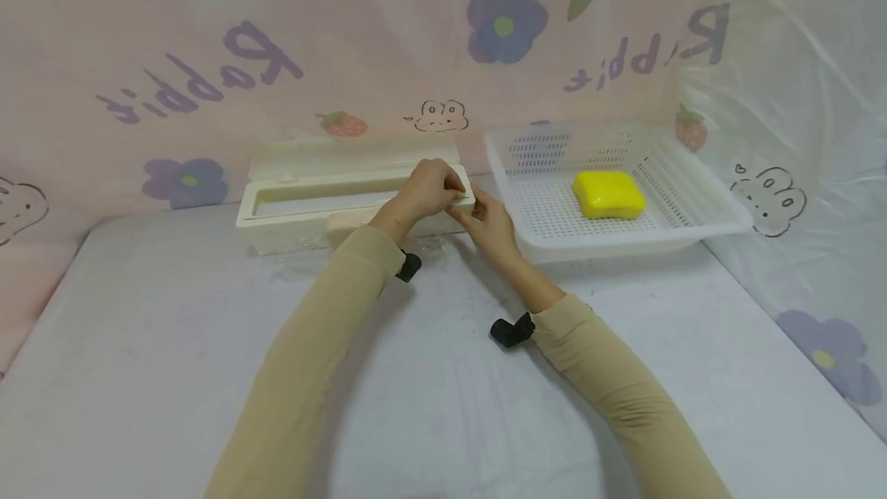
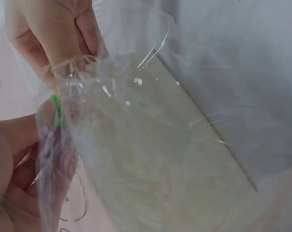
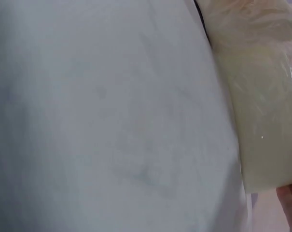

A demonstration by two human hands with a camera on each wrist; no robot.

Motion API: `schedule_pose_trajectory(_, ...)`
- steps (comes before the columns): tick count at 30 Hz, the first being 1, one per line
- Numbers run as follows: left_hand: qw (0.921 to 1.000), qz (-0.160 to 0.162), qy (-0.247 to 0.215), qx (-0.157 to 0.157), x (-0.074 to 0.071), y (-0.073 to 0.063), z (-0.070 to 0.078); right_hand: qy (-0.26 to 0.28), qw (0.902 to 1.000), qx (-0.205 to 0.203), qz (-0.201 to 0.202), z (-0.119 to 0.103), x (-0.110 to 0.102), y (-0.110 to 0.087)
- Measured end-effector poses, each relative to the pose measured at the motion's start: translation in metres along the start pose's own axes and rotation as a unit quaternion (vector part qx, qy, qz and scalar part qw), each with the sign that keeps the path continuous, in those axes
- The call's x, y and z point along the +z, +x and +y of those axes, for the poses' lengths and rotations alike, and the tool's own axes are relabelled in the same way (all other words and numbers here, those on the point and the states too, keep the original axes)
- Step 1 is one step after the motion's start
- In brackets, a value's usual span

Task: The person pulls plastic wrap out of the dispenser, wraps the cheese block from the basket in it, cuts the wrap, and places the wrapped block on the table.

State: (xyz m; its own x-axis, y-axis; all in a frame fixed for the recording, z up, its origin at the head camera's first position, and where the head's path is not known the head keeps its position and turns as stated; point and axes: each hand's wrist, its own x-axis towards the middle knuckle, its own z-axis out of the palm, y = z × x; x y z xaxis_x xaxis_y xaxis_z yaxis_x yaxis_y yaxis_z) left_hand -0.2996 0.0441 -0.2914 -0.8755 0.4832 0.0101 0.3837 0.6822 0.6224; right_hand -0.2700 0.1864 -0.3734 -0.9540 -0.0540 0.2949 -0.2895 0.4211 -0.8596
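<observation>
A long cream box (image 1: 291, 229), its lid (image 1: 346, 156) raised at the back, holds a white roll or strip (image 1: 319, 204). My left hand (image 1: 426, 191) is at the box's right end, pinching clear plastic film (image 2: 131, 92) that drapes over the box front. A small green piece (image 2: 58, 108) shows by the left thumb; how it is attached cannot be told. My right hand (image 1: 492, 226) grips the box's right front corner with thumb and fingers. A beige rounded thing (image 1: 345, 228) sits against the box front, partly hidden by the left forearm.
A white perforated basket (image 1: 554, 245) stands right of the box, holding a yellow block-shaped thing (image 1: 608, 195). A white table cover (image 1: 430, 406) lies below. Behind hangs a printed curtain (image 1: 388, 29). A black camera mount (image 1: 511, 331) is on the right wrist.
</observation>
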Motion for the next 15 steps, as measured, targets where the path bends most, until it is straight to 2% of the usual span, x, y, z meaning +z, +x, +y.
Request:
schedule_pose_trajectory(4, 0.9997, -0.004, 0.022, 0.013, -0.002, 0.001, 0.000, -0.016, 0.9998, -0.002, 0.015, -0.001, 0.002, 0.001)
schedule_pose_trajectory(10, 0.9980, -0.013, 0.052, 0.033, -0.005, -0.001, -0.002, -0.031, 0.9994, -0.010, 0.008, -0.003, 0.003, 0.000)
schedule_pose_trajectory(15, 0.9954, -0.014, 0.080, 0.051, -0.017, -0.009, -0.008, -0.045, 0.9989, -0.005, 0.010, -0.004, -0.001, 0.000)
